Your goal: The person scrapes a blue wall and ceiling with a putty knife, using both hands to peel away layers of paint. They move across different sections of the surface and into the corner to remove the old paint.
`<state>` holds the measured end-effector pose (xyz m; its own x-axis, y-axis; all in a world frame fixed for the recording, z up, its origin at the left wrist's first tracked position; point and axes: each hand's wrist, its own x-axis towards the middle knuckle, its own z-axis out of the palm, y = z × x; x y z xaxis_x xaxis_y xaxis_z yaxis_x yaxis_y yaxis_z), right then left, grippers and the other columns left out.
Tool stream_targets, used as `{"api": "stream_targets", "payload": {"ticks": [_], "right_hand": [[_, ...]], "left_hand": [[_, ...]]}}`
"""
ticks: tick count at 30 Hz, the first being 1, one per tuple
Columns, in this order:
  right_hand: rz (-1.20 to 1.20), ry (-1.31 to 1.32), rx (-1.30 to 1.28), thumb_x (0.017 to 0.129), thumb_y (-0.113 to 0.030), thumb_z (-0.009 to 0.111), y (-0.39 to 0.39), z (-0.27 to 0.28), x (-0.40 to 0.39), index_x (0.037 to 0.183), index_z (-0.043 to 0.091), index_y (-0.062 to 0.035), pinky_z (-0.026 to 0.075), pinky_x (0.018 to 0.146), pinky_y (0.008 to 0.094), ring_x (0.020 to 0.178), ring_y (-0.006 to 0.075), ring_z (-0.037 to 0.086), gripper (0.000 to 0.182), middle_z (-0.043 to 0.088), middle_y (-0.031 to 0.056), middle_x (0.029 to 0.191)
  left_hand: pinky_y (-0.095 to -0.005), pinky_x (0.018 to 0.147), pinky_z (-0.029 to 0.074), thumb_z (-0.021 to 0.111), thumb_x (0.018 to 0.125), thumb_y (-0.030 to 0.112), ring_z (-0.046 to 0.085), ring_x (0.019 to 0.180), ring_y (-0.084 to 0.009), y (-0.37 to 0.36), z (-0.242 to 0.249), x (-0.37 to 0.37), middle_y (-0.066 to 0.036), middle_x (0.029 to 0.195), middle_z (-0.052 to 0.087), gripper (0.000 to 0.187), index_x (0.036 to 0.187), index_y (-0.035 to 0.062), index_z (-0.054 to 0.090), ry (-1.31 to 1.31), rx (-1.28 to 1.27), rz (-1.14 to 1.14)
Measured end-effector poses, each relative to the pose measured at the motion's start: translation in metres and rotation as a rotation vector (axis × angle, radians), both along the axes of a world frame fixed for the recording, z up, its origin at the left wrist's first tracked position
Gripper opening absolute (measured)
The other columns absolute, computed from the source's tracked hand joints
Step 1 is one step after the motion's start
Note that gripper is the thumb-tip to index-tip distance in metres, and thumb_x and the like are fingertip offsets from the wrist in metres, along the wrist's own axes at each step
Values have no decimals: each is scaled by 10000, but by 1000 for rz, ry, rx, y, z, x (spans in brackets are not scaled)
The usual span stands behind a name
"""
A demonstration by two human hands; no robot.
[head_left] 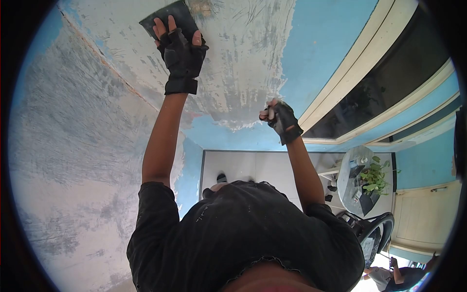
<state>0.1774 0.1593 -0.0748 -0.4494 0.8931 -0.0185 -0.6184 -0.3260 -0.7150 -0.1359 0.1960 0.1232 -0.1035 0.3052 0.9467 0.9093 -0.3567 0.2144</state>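
My left grip, fingers apart, lies over a dark sheet against the patchy wall, my right grip curled together.

A thin, dark, roughly rectangular sheet lay slantwise beneath the spread fingers of the gloved left hand, close against the wall, its upper corners jutting past the fingertips and its lower part hidden by the glove. The wall was coated in patchy white and grey, streaked with short dark marks, the coat ending raggedly against light blue paint to the right and below, with a brownish spot just beside the sheet.
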Motion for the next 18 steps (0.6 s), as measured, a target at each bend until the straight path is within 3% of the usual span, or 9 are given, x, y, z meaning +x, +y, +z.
{"api": "stream_targets", "payload": {"ticks": [1,2,6,9,11,14,15,17,18], "right_hand": [[118,278,34,1015,-224,649,2,-7,3,1309,601,-8,611,782,442,871,330,745,368,733,141,982],[-50,144,-120,1020,-273,641,0,-16,4,1279,616,-18,598,721,417,862,334,744,364,721,133,912],[-209,123,-309,1034,-292,620,-39,75,-21,1137,655,-62,564,665,379,798,284,730,254,678,118,792],[-163,38,-350,1075,-337,533,-15,28,-11,962,661,-100,468,533,326,596,189,620,292,575,71,633],[234,438,62,1098,-427,433,1,-9,-4,833,625,-109,355,448,294,464,130,429,456,458,31,543],[112,242,-143,1100,-494,365,-10,5,-9,700,538,-104,229,402,281,407,106,286,585,298,-3,468],[114,242,-145,1100,-494,365,-4,-4,-9,700,538,-104,229,402,281,407,106,286,585,298,-3,468],[399,486,142,1058,-601,381,15,-29,-9,934,655,-114,451,516,333,553,184,518,572,551,72,667],[402,487,142,1058,-601,381,-1,-3,-12,934,655,-114,451,516,333,553,184,518,572,551,72,667]], "left_hand": [[-661,1201,66,639,943,488,94,1558,-437,-1,1,1,-252,1687,69,882,1607,60,247,-9,1,4],[-665,1200,72,635,946,498,112,1556,-434,-1,2,3,-249,1684,85,872,1602,58,267,-18,3,8],[-662,1202,67,633,945,511,112,1558,-426,0,0,-1,-245,1685,87,873,1605,68,271,-3,10,12],[-663,1203,61,634,944,518,108,1561,-420,2,-1,-2,-242,1686,88,875,1604,70,274,8,33,-6],[-663,1203,61,632,945,520,106,1560,-423,1,0,-1,-241,1687,84,876,1605,75,269,17,26,16],[-666,1201,71,638,947,503,98,1559,-430,1,0,0,-244,1687,74,876,1609,76,253,9,11,22],[-666,1201,71,638,947,503,98,1559,-430,2,0,0,-244,1687,74,876,1609,76,253,8,9,25],[-663,1202,84,651,946,480,93,1558,-434,3,-1,0,-245,1686,70,878,1611,79,240,9,19,24],[-663,1202,84,651,946,480,93,1558,-434,5,-2,-2,-245,1686,70,878,1611,79,240,9,19,27]]}}
